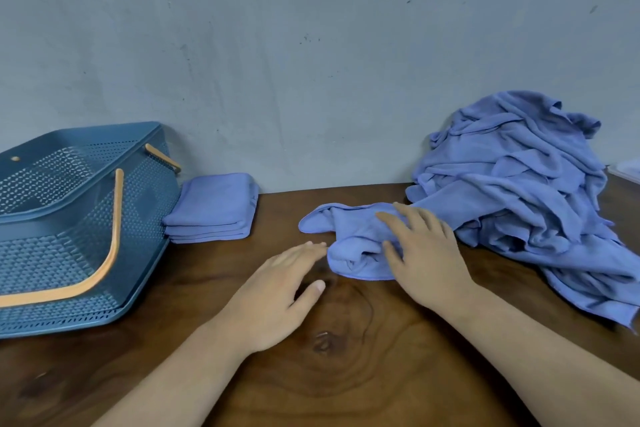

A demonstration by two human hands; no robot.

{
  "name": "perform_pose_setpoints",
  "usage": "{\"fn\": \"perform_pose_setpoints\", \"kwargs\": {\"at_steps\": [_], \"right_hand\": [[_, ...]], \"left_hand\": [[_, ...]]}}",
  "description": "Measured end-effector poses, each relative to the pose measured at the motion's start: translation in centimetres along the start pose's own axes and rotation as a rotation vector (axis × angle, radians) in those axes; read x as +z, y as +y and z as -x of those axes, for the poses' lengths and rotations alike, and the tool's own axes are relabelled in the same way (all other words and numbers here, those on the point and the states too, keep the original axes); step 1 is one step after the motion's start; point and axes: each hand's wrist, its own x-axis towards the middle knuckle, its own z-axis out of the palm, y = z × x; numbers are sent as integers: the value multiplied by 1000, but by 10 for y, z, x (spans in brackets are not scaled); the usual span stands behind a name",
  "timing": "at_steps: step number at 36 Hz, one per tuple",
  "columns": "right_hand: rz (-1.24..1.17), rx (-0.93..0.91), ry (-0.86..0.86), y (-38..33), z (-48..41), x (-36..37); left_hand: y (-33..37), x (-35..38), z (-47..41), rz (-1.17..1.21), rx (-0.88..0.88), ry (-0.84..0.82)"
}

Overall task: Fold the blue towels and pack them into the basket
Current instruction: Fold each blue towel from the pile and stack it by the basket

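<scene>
Presses the right hand (422, 250), fingers spread, on one crumpled towel (349, 239) on the bench (311, 374), likely to pin it for smoothing, and rests the flat left hand (277, 291) just beside it, with the folded stack (213, 208) waiting by the basket (52, 253).

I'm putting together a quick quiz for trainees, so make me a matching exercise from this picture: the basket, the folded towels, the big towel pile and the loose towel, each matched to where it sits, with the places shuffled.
Things
1. basket
2. folded towels
3. towel pile
4. loose towel

Places
A. under the right hand, mid table
B. heaped at the right, against the wall
C. far left, with orange handles
D. stacked neatly, right beside the basket

Pairs: 1-C, 2-D, 3-B, 4-A
</scene>
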Motion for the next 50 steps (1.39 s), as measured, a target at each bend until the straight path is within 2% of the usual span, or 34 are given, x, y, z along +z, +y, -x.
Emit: {"fn": "perform_pose_setpoints", "kwargs": {"at_steps": [3,5,8,11,13,15,18,21,24,27,30,32,34,38,40,41,44,46,48,50], "right_hand": [[14,42,-221,-3,0,7],[-72,-11,-308,-5,-3,5],[-323,-114,-367,-14,-2,-7],[-582,-300,-470,-32,4,-19],[-816,-334,-528,-40,8,-24],[-957,-296,-534,-44,9,-28],[-871,-298,-264,-43,8,-24],[-487,-290,-33,-38,4,-16],[-117,-127,-54,-33,2,-14],[8,-42,-133,-31,5,-12],[-86,-115,-217,-30,2,-11],[-334,-253,-305,-33,0,-17],[-618,-370,-417,-37,-1,-26],[-922,-393,-588,-47,2,-40],[-1050,-337,-581,-51,3,-41],[-1091,-291,-525,-52,2,-40],[-957,-115,-204,-47,-4,-32],[-777,-8,-91,-40,-9,-26],[-626,82,-113,-33,-11,-20],[-534,155,-211,-30,-9,-16]], "left_hand": [[1,-2,1,18,26,5],[6,-4,2,49,66,38],[17,-8,4,163,128,239],[20,-11,5,195,163,443],[14,-11,6,255,117,464],[5,-8,5,283,25,412],[-6,-4,0,194,-155,232],[-7,-3,-2,77,-190,70],[-2,-3,-1,9,-141,35],[0,-8,-3,111,-154,66],[14,-19,-2,412,-234,-11],[26,-26,1,533,-277,-58],[34,-29,-1,587,-277,-12],[25,-24,-10,506,-372,234],[18,-21,-10,404,-383,274],[16,-18,-10,384,-383,253],[17,-11,-10,405,-409,166],[17,-6,-10,388,-405,135],[17,-3,-9,334,-381,115],[18,-1,-9,260,-362,71]]}}
